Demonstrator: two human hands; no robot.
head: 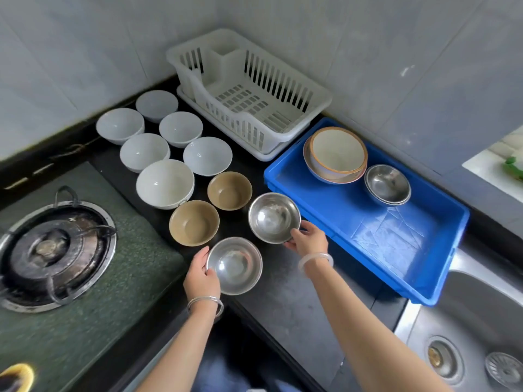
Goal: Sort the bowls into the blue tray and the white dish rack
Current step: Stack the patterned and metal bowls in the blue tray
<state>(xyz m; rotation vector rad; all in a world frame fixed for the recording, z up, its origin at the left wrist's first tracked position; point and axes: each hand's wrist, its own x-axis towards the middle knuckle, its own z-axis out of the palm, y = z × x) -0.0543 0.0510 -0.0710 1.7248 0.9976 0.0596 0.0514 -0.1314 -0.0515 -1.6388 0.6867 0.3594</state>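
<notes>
Left hand (201, 274) grips the near steel bowl (235, 265), right hand (308, 240) the second steel bowl (274, 217); probably best nested gently onto the steel stack (387, 184) in the blue tray (382, 236).

A home kitchen: a gas burner (53, 253) set in a dark counter (283, 292), a steel sink (475, 335) beside it, tiled walls (396, 52) and 1 dish rack (246, 91) in the corner

Bare forearms — a silver bangle (205, 302) on the left wrist, a pale translucent bangle (315, 260) on the right.
</notes>
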